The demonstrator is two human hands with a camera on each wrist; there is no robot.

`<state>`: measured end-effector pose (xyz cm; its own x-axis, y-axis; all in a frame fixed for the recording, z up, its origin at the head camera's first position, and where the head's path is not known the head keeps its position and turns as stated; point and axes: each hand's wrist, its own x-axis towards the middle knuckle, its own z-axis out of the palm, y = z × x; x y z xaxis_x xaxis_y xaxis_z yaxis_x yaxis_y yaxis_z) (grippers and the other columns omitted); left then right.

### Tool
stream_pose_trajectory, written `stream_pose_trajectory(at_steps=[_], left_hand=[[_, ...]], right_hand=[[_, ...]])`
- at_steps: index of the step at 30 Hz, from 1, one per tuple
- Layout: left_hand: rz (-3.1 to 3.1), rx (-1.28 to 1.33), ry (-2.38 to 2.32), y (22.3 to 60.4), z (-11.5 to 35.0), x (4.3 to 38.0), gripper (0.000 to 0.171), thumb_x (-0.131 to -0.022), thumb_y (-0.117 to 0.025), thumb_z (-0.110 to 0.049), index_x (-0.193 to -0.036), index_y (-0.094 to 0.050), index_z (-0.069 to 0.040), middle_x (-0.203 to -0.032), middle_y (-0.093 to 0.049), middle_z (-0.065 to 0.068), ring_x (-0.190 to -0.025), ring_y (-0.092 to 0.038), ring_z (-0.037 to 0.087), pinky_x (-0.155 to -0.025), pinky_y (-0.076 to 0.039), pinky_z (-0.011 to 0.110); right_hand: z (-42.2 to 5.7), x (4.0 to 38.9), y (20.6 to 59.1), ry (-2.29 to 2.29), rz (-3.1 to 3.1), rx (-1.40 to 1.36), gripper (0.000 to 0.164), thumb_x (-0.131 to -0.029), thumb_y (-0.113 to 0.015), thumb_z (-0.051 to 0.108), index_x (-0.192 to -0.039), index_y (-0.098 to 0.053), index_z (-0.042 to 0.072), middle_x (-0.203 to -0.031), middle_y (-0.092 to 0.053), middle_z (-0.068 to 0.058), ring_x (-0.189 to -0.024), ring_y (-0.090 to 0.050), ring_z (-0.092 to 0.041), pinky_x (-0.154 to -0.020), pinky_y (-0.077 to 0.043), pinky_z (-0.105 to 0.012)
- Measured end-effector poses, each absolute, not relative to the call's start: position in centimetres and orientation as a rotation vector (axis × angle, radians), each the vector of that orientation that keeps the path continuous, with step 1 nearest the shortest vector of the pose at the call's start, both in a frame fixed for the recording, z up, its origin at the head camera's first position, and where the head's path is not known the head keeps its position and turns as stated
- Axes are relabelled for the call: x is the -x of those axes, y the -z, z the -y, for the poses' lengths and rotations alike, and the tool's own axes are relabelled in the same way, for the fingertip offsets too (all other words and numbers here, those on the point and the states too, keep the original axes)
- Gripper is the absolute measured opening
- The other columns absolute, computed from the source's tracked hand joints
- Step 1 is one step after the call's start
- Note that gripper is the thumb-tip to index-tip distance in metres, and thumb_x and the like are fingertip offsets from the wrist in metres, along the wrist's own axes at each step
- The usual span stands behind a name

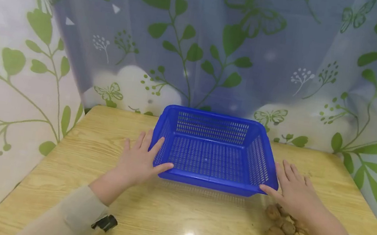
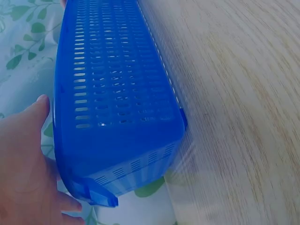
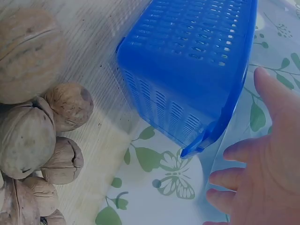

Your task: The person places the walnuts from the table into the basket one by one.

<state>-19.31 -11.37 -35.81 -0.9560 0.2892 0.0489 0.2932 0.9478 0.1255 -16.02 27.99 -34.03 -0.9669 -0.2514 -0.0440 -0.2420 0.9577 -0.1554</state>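
Observation:
A blue plastic basket (image 1: 206, 158) with slotted walls stands at the middle of the table; nothing lies inside it. At its left end is my left hand (image 1: 137, 160), fingers spread and fairly straight, the thumb by the near left corner of the rim. My right hand (image 1: 295, 192) is at the opposite end, thumb close to the near right corner and fingers extended. In the right wrist view, a gap shows between the right hand's fingers (image 3: 234, 154) and the basket wall (image 3: 164, 108). Walnuts (image 1: 277, 234) lie in a pile under my right forearm.
The wooden table (image 1: 94, 168) has a glossy top. Behind it hangs a cloth (image 1: 198, 46) printed with leaves and butterflies, and similar cloth covers both sides. Several walnuts (image 3: 28, 140) fill the left of the right wrist view.

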Motion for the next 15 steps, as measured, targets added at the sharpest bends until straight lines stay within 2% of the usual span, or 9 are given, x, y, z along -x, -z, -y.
stream_pose_trajectory(at_steps=[8, 15], left_hand=[[3.084, 0.475, 0.246, 36.6, 10.9, 19.6, 0.089, -0.083, -0.029, -0.077, -0.151, -0.018, -0.019, -0.153, -0.004, 0.022, -0.139, -0.002, 0.039, -0.103, -0.007, 0.066], [3.083, 0.529, 0.321, 36.8, 10.6, 19.9, 0.092, -0.082, -0.028, -0.079, -0.151, -0.018, -0.019, -0.153, -0.001, 0.023, -0.140, -0.001, 0.037, -0.103, -0.010, 0.066]], right_hand=[[-29.2, 15.8, 34.5, 0.246, -3.044, 0.369, 0.090, -0.093, -0.040, 0.059, -0.145, -0.011, -0.009, -0.148, -0.005, -0.034, -0.133, -0.007, -0.051, -0.096, -0.007, -0.071], [-31.8, 16.2, 35.2, 0.297, -3.048, 0.354, 0.087, -0.095, -0.041, 0.054, -0.144, -0.011, -0.011, -0.145, -0.010, -0.038, -0.129, -0.015, -0.054, -0.095, -0.014, -0.071]])
